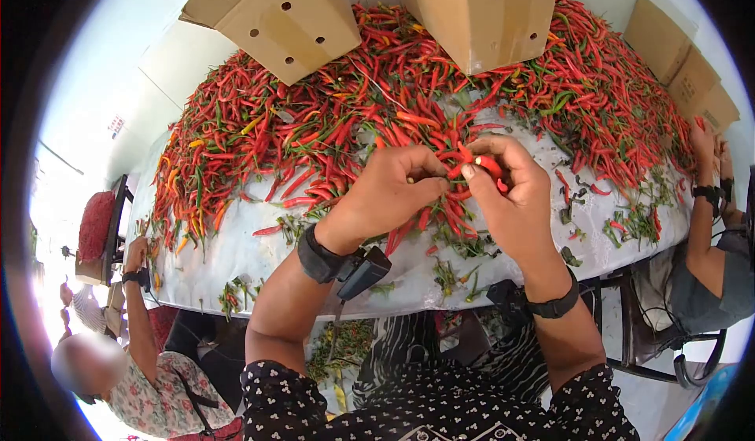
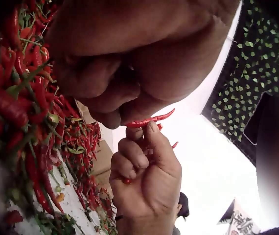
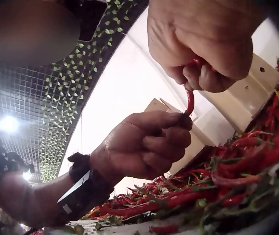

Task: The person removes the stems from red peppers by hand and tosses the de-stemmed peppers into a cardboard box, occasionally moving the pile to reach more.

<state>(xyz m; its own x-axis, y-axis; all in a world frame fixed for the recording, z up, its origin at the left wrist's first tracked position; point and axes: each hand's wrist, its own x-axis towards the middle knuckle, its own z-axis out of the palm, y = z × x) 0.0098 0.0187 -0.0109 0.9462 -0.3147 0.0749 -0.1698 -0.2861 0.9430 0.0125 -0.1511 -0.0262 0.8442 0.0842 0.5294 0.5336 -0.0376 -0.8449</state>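
Both hands meet above the table's middle in the head view. The left hand point(image 1: 391, 192) pinches one end of a red chili point(image 3: 190, 100) between thumb and forefinger, its other fingers curled. The right hand point(image 1: 513, 191) holds the chili's other end with thumb and fingertips, and more red chilies point(image 1: 489, 166) show within its curled fingers. In the left wrist view the chili point(image 2: 149, 120) spans the left fingertips and the right hand point(image 2: 147, 171). Loose red chilies point(image 1: 448, 213) lie under the hands.
A heap of red chilies point(image 1: 259, 142), some green or orange, covers the table's far side. Two cardboard boxes point(image 1: 287, 28) point(image 1: 484, 20) stand at the back. Green stems point(image 1: 633, 225) lie along the near side. Other people sit left point(image 1: 169, 386) and right point(image 1: 712, 276).
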